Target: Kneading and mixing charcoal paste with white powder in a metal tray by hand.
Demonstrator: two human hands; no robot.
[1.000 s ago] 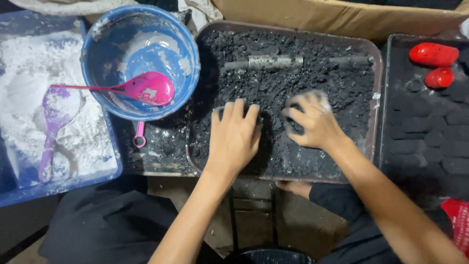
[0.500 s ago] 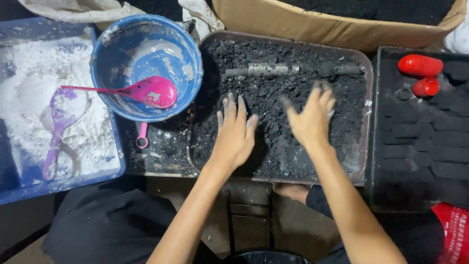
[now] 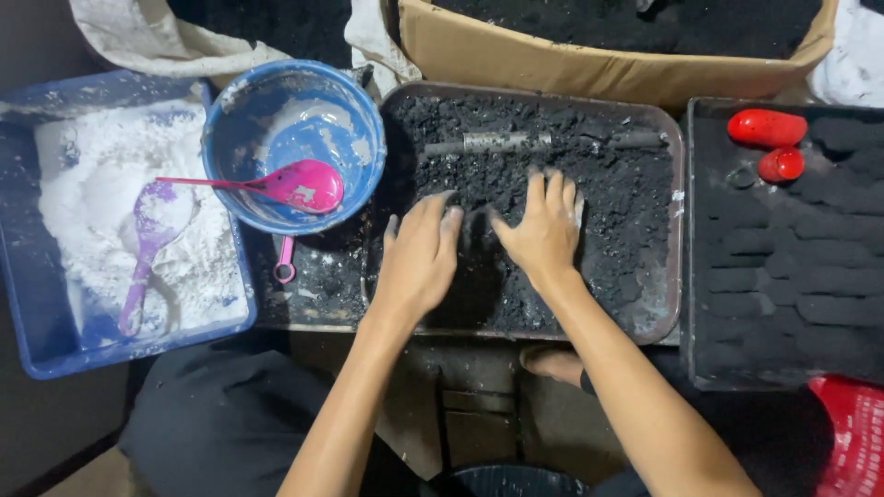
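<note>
Head view: left hand (image 3: 419, 253) and right hand (image 3: 545, 228) are lying side by side, fingers spread flat, pressing on black charcoal mix (image 3: 608, 198) filling the dark tray (image 3: 680, 230); neither grip is clamped on anything. The mix is lying directly under and ahead of both palms. A metal tube (image 3: 497, 142) is lying crosswise beyond the fingertips. Blue bowl (image 3: 276, 101) with pink spoon (image 3: 295, 184) is sitting left on the table.

Black crumbly powder (image 3: 608, 198) lies spread across a shallow metal tray (image 3: 677, 230).
</note>
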